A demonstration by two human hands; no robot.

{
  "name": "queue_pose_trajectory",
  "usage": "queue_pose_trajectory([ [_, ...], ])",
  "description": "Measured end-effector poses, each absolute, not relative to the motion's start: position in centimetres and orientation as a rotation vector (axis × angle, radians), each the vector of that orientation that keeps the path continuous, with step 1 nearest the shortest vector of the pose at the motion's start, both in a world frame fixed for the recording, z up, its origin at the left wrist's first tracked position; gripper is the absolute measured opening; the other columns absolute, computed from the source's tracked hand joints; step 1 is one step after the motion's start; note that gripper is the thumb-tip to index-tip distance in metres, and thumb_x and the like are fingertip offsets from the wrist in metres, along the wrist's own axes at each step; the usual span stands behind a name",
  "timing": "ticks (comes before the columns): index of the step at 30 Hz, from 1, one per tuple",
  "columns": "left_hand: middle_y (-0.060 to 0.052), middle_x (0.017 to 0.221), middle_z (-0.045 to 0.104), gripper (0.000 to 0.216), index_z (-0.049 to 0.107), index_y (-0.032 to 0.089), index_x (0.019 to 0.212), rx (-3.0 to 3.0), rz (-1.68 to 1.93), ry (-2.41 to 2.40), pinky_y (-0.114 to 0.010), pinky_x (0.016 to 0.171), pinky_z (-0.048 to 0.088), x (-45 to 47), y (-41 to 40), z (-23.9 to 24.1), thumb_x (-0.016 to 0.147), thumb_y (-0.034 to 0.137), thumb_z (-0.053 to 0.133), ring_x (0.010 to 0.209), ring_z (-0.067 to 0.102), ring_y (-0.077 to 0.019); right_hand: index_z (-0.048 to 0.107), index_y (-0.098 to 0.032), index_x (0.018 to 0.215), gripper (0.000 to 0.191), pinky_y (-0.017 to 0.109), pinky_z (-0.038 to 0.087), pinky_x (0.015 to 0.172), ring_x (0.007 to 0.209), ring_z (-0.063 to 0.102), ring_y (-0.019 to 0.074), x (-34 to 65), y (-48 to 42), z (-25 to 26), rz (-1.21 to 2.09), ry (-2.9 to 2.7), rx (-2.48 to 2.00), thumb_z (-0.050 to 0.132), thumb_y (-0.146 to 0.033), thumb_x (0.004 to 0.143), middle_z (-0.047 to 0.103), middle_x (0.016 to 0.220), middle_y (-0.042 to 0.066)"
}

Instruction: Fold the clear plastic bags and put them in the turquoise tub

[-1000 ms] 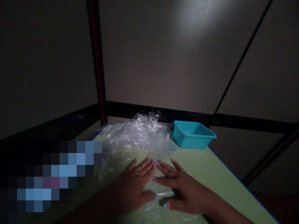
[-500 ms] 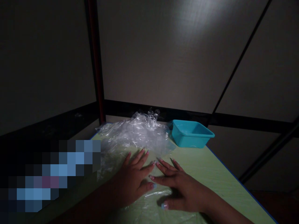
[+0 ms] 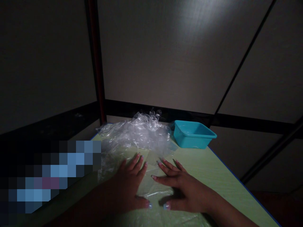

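Observation:
My left hand (image 3: 130, 183) lies palm down with its fingers spread, over a thin clear plastic sheet or bag (image 3: 155, 192) laid flat on the table. Facing it, my right hand (image 3: 184, 187) also rests palm down, fingers apart, on the right part of the same film. Neither hand grips anything. A gap separates the two thumbs, and the film shows between them with a few shiny creases. Just beyond the fingertips sits a crumpled heap of clear plastic (image 3: 142, 132).
A turquoise plastic basin (image 3: 191, 142) stands at the table's back right, beside the heap. The light green table (image 3: 227, 189) has a blue edge. Wall panels (image 3: 153, 63) rise behind it. A pixelated patch (image 3: 61, 170) covers part of the left side.
My left hand has slid left and slightly toward me across the film, widening the gap between the hands. My right hand has stayed nearly in place.

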State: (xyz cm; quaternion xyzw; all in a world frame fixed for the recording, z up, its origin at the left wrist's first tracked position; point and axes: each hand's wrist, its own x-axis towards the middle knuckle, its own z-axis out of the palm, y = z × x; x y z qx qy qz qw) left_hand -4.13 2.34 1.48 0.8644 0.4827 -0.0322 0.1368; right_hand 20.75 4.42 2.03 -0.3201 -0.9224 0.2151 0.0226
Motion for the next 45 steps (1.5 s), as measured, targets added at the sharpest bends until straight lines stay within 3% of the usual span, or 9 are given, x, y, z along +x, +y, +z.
queue_pose_trajectory([
  [6,-0.02,0.149,0.004,0.098,0.021,0.013,0.145,2.527,0.023,1.486,-0.066,0.103,0.002,-4.4,2.3,1.4,0.071,0.067,0.058,0.137,-0.002,-0.0376,0.028,-0.037,0.141,0.076,0.063,-0.003,0.104,0.138,0.001,0.032,21.0,4.4,1.3,0.607,-2.844,-1.012,0.055,-0.065,0.076,0.006,0.152,0.008],
  [16,-0.011,0.151,0.002,0.095,0.007,0.019,0.147,2.631,0.156,1.098,-0.054,0.11,0.005,-3.7,2.8,0.1,0.078,0.072,0.045,0.14,0.005,-0.0283,0.02,-0.033,0.145,0.081,0.064,-0.005,0.103,0.139,0.0,0.0326,21.2,4.3,1.3,0.468,-2.834,-1.032,0.054,-0.063,0.077,0.005,0.152,0.009],
  [20,-0.012,0.151,0.002,0.093,0.007,0.018,0.147,2.604,0.069,1.211,-0.056,0.109,0.008,-4.3,3.6,-0.5,0.079,0.069,0.046,0.139,0.007,-0.0296,0.03,-0.032,0.141,0.068,0.06,0.001,0.107,0.137,0.019,0.0289,22.3,3.0,3.1,0.49,-2.715,-0.949,0.059,-0.046,0.081,0.025,0.15,0.008],
  [25,-0.013,0.151,0.004,0.093,0.009,0.018,0.147,2.613,0.042,1.329,-0.059,0.107,0.009,-4.9,4.2,-0.3,0.078,0.068,0.049,0.139,0.008,-0.0312,0.057,-0.031,0.122,0.041,0.044,0.024,0.11,0.132,0.033,0.0226,23.3,0.7,6.5,0.991,-2.666,-0.586,0.064,-0.032,0.082,0.043,0.141,0.003],
  [30,-0.012,0.151,0.006,0.086,0.01,0.022,0.147,2.657,0.103,1.283,-0.06,0.107,0.004,-4.5,4.2,0.1,0.082,0.069,0.041,0.139,0.007,-0.0307,0.059,-0.033,0.12,0.041,0.039,0.02,0.112,0.132,0.032,0.0217,23.7,0.2,8.0,1.183,-2.866,-0.536,0.065,-0.026,0.08,0.05,0.134,-0.001],
  [33,-0.011,0.152,0.007,0.083,0.009,0.023,0.147,2.665,0.143,1.203,-0.059,0.107,0.004,-4.0,4.2,0.3,0.084,0.068,0.04,0.139,0.006,-0.0307,0.054,-0.039,0.123,0.047,0.046,0.015,0.112,0.134,0.027,0.0247,24.0,1.0,5.2,1.091,-2.913,-0.523,0.066,-0.026,0.079,0.04,0.14,-0.004],
  [37,-0.011,0.152,0.008,0.091,0.009,0.024,0.147,2.68,0.166,0.996,-0.058,0.108,0.003,-3.4,3.9,0.1,0.078,0.073,0.044,0.138,0.009,-0.0325,0.023,-0.042,0.139,0.071,0.051,0.011,0.111,0.132,0.03,0.0225,23.8,1.9,-0.5,1.141,-2.947,-0.57,0.061,-0.022,0.083,0.038,0.14,-0.003],
  [41,-0.011,0.152,0.01,0.087,0.012,0.024,0.146,2.675,0.195,0.933,-0.056,0.109,0.003,-3.2,3.8,-0.1,0.08,0.071,0.044,0.139,0.012,-0.0306,0.034,-0.047,0.134,0.06,0.053,0.006,0.111,0.135,0.021,0.0231,23.2,1.7,-2.4,1.003,-2.942,-0.477,0.06,-0.023,0.085,0.035,0.142,-0.006],
  [45,-0.011,0.151,0.016,0.082,0.02,0.023,0.145,2.642,0.258,0.904,-0.055,0.11,0.008,-3.1,3.8,-0.2,0.082,0.068,0.046,0.138,0.015,-0.0312,0.04,-0.037,0.135,0.05,0.049,0.008,0.112,0.135,0.024,0.0216,22.8,1.1,-0.6,0.97,-2.892,-0.494,0.053,-0.022,0.09,0.045,0.137,-0.001],
])
